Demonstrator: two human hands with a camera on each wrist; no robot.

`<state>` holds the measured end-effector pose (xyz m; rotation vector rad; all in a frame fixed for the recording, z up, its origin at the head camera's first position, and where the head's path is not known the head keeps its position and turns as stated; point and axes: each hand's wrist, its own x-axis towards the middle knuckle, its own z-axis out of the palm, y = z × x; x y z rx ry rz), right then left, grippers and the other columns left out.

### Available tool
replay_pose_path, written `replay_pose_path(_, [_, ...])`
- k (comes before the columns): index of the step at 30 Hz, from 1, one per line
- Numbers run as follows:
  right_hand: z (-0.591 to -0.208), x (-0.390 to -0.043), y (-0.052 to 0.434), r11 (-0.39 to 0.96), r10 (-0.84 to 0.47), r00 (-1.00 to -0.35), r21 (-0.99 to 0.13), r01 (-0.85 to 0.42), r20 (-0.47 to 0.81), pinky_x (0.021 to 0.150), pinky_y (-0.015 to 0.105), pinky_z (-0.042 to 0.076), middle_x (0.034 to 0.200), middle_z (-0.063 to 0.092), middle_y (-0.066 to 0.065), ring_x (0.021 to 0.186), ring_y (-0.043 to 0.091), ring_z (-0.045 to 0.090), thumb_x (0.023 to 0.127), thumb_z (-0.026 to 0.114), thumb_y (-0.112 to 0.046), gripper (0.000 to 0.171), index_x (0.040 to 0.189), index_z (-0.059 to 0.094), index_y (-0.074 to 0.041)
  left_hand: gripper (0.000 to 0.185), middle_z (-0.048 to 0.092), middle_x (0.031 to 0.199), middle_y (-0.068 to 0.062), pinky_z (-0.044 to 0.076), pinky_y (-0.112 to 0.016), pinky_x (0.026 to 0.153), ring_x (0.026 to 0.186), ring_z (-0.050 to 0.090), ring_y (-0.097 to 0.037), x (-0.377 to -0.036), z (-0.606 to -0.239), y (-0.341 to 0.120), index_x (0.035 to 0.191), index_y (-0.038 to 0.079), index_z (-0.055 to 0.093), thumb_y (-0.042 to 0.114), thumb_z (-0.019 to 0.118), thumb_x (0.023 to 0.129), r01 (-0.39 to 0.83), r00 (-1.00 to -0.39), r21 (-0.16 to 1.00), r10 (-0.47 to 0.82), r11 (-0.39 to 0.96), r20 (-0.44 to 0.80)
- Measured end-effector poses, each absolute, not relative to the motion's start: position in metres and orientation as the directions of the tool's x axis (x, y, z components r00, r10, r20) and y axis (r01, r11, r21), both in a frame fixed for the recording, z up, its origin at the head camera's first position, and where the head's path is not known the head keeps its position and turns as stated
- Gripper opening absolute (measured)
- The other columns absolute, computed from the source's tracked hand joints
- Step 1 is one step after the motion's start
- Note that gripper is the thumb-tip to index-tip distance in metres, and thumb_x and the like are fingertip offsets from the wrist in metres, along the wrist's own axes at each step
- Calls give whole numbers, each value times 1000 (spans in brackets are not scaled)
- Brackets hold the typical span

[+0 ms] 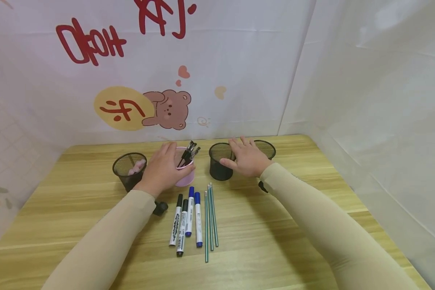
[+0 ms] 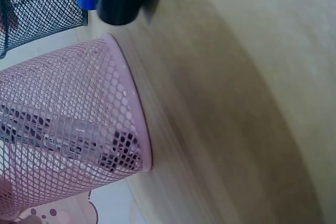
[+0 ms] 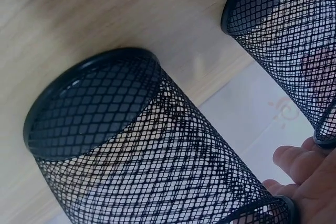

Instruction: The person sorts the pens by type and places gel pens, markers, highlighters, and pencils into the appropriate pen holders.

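Nearest the viewer, two arms in beige sleeves are reaching forward over a wooden table (image 1: 275, 241). Just in front of the pink mesh cup (image 1: 186, 177), four markers (image 1: 186, 219) and a few green pencils (image 1: 210, 221) are lying side by side, untouched.

The left hand (image 1: 163, 169) is resting palm-down against the near left side of the pink mesh cup, its fingers lying close together over the wall. Whether they are actually clasping it cannot be told. The left wrist view is showing only the cup's mesh wall and base standing flat on the wood. Black pens (image 1: 189, 153) are standing in the cup, leaning right.

To the right of the pink mesh cup, the right hand (image 1: 246, 159) is hovering palm-down between the empty black mesh cup (image 1: 219, 165) and a second black cup (image 1: 266, 148) behind it. Its fingers are straight and spread apart, the thumb reaching toward the nearer rim and gripping nothing.

By my reading, both hands are settling onto cups and neither is lifting. Moving a cup would call for the fingers to curl firmly round its wall.

Left of the pink mesh cup, a third black cup (image 1: 128, 171) is holding pale pink pieces. Behind everything, a white backdrop with a cartoon bear (image 1: 170, 108) is hanging.
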<state>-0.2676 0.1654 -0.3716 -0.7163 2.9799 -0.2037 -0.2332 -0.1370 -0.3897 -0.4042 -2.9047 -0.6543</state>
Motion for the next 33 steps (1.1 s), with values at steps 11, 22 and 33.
replay_pose_path(11, [-373,-273,161,891,-447,-894,-99,-443,-20,133,61,8,173,27,16,163,42,16,100,35,-80,102,166,24,-3,103,39,164,-19,29,-59,128,153,36,-41,-234,-393,-139,159,1,37,72,65,90,325,-941,370,260,870,216])
replay_pose_path(22, [-379,-274,148,908,-416,-909,-51,-416,6,134,57,9,173,28,19,162,39,20,100,35,-79,104,166,23,1,95,47,158,-18,30,-59,127,149,41,-39,-234,-401,-138,158,3,38,64,69,92,338,-936,388,261,858,237])
replay_pose_path(33, [-380,-272,146,900,-430,-903,-72,-430,12,134,53,15,172,28,21,162,39,23,102,34,-77,102,165,23,3,113,25,173,-19,29,-66,125,160,26,-41,-210,-383,-144,165,2,24,72,69,89,323,-936,390,230,862,267])
